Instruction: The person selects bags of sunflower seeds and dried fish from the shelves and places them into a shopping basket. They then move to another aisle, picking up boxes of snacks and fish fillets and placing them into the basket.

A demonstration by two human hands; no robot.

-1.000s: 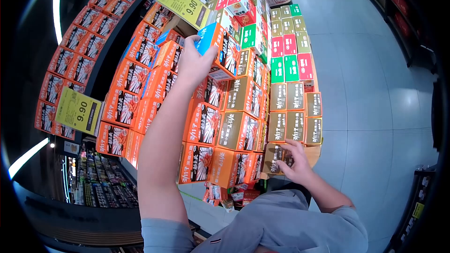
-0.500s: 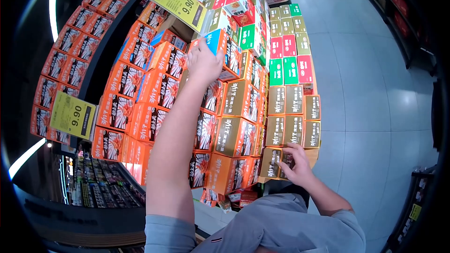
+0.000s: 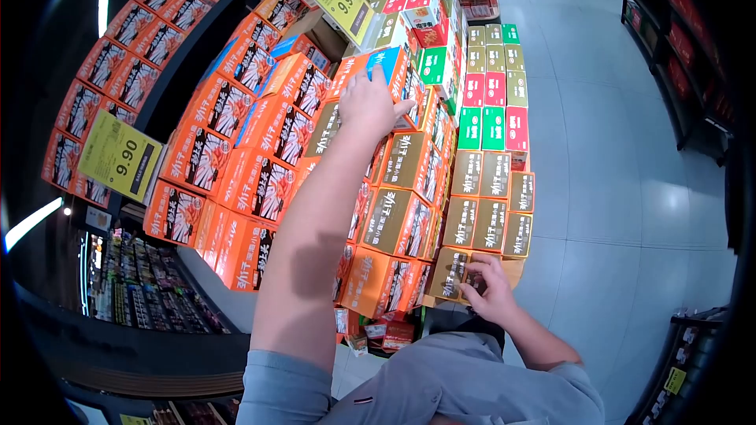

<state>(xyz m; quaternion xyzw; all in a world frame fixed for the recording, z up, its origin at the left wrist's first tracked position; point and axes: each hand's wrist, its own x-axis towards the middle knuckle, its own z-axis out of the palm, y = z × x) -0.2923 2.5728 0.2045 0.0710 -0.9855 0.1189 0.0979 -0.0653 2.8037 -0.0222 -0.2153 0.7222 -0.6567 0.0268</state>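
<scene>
Head view: stacked display of boxes (image 3: 260,149), w/ yellow price sign (image 3: 118,156) at its left. Left hand (image 3: 368,102), raised, grip closed on orange-blue box (image 3: 376,67) at stack top. Right hand (image 3: 492,290), low, fingers touching olive box (image 3: 450,274) at bottom row.

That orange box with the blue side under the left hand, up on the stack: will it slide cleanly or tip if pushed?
The orange box looks like stiff printed carton with flat faces, so it should probably slide rather than roll. It sits high on the stack of orange boxes, so a push near its top might tip it. The left hand lies spread over it; the glossy print may be slippery.
</scene>
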